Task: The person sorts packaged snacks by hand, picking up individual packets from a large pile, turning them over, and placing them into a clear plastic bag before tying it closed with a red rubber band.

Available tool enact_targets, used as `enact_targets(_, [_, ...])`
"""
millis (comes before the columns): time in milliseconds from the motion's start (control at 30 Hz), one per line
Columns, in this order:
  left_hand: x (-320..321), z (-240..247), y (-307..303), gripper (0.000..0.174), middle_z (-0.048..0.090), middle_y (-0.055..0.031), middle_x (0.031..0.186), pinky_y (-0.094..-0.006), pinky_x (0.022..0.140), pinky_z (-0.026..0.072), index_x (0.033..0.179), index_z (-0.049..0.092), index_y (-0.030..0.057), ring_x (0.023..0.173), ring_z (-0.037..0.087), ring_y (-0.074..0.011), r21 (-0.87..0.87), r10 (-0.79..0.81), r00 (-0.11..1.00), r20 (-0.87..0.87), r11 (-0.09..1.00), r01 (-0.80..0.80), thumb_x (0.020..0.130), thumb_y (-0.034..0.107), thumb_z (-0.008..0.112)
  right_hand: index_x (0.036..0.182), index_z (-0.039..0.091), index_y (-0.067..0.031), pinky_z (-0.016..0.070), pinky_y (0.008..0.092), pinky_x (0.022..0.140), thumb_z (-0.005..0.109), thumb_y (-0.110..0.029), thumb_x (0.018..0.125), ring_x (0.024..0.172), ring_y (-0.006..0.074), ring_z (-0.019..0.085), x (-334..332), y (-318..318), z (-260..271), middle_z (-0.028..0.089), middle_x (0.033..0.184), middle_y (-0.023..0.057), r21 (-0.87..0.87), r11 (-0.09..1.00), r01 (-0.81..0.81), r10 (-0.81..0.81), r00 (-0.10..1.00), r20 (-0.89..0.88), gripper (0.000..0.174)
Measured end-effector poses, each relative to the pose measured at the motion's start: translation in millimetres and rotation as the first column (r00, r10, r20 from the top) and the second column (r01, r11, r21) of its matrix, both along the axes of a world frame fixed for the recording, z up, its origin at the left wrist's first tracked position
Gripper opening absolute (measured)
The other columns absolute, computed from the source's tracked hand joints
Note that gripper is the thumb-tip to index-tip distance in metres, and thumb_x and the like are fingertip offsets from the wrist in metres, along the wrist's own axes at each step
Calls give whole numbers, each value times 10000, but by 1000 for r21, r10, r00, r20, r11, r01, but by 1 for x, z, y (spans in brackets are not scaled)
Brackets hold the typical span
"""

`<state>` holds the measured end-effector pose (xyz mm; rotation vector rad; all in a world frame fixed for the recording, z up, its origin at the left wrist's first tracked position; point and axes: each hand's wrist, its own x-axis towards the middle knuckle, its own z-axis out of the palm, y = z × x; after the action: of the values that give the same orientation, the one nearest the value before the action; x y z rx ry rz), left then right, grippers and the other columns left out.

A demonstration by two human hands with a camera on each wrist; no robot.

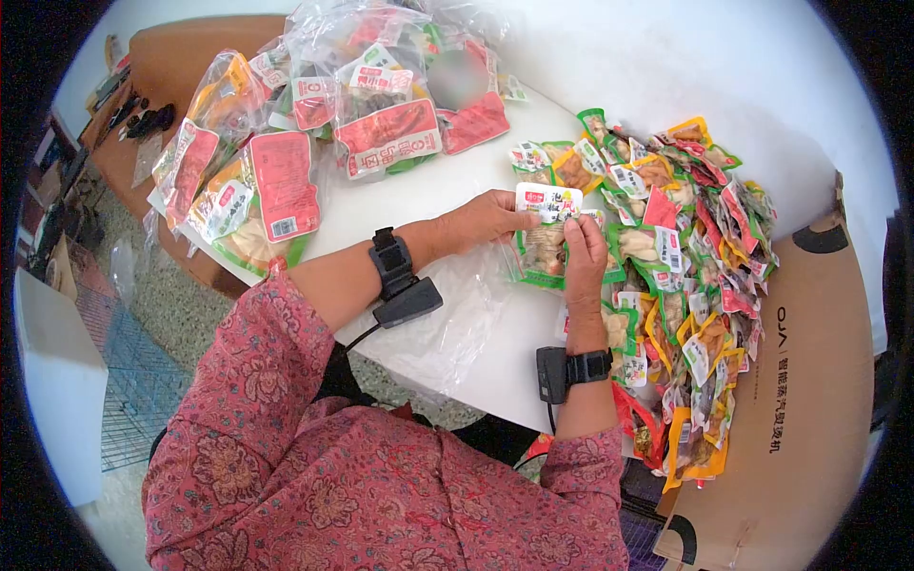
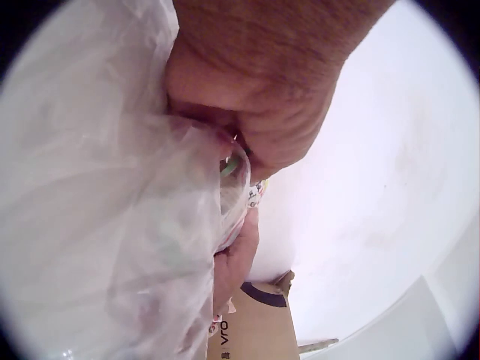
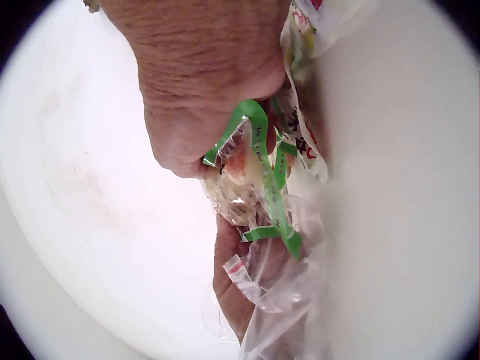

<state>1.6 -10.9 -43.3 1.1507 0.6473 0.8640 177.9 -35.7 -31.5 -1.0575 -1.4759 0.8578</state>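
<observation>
Between the two hands is a small green-edged snack packet [image 1: 545, 249] with a white and red label and a see-through window. My left hand [image 1: 481, 221] grips its left side, thumb on the front near the label. On the right side, my right hand [image 1: 585, 257] pinches the packet with thumb and fingers. A clear plastic bag [image 1: 447, 328] spreads from beside the left hand over the table edge. The bag [image 2: 112, 187] covers much of the left wrist view. In the right wrist view, green edging of the packets [image 3: 251, 120] shows below the right hand, with clear plastic around it.
A big heap of small snack packets [image 1: 666, 247] covers the table's right side. Filled clear bags of packets [image 1: 390, 133] stand at the back left of the white table [image 1: 376, 276]. A cardboard box [image 1: 809, 371] stands at right, a wire cage [image 1: 129, 357] at left.
</observation>
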Motion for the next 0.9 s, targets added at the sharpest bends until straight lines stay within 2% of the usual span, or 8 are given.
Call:
enact_targets(100, [-2,0,0,244,554,44,730,-178,456,309,1013,596,71,529,387,-30,-7,-18,1000,21,1000,18,823,223,605,719,439,-56,300,191,531,488,-136,861,615,32,317,0,0,-1,376,668,-59,18,1000,-20,21,1000,-19,170])
enact_targets(200, [-1,1,-1,281,540,54,744,-179,484,324,1061,574,76,565,403,-26,-16,-75,996,42,997,76,817,210,612,727,478,-60,288,184,553,484,-157,867,629,25,334,0,-1,1,403,681,-65,-11,1000,-17,17,999,-48,169])
enact_targets(267, [1,-2,0,323,571,43,836,-189,541,371,1096,558,87,634,446,-35,74,-47,997,-55,996,51,801,200,624,722,460,-47,313,192,548,485,-150,866,628,35,340,-2,-3,5,410,677,-53,-2,1000,12,-12,999,-30,179])
enact_targets(367, [0,-3,1,362,582,36,916,-199,597,398,1125,543,94,706,479,-45,87,-69,990,-121,993,80,789,196,633,723,464,-44,318,193,554,483,-160,868,629,39,348,1,0,1,417,678,-48,0,1000,24,-24,1000,-12,187])
enact_targets(567, [-1,-3,1,313,589,37,877,-195,599,395,1084,554,96,742,497,-45,116,-151,975,-165,979,171,800,208,622,745,482,-36,333,198,564,484,-169,871,635,43,363,-1,-1,3,437,684,-43,-8,1000,14,-14,998,-59,183])
enact_targets(700, [-3,-3,2,281,588,42,851,-191,594,386,1059,558,96,719,492,-43,151,-180,966,-184,966,209,816,231,601,760,490,-36,331,192,565,486,-168,871,639,39,366,2,3,-3,446,690,-42,12,1000,15,-14,998,-60,173])
enact_targets(800, [-3,-1,-1,276,567,50,801,-178,542,359,1055,554,97,641,462,-30,169,-168,975,-149,967,192,836,264,574,799,505,-42,357,190,553,490,-159,869,644,31,402,1,2,-3,473,700,-38,22,1000,6,-4,997,-81,138])
enact_targets(900, [-3,5,-5,278,535,54,746,-174,482,325,1045,553,91,565,416,-22,142,-146,981,-127,976,164,848,287,557,876,513,-42,396,194,539,511,-172,858,656,34,449,-2,-5,4,508,741,-28,-53,998,-45,38,990,-134,132])
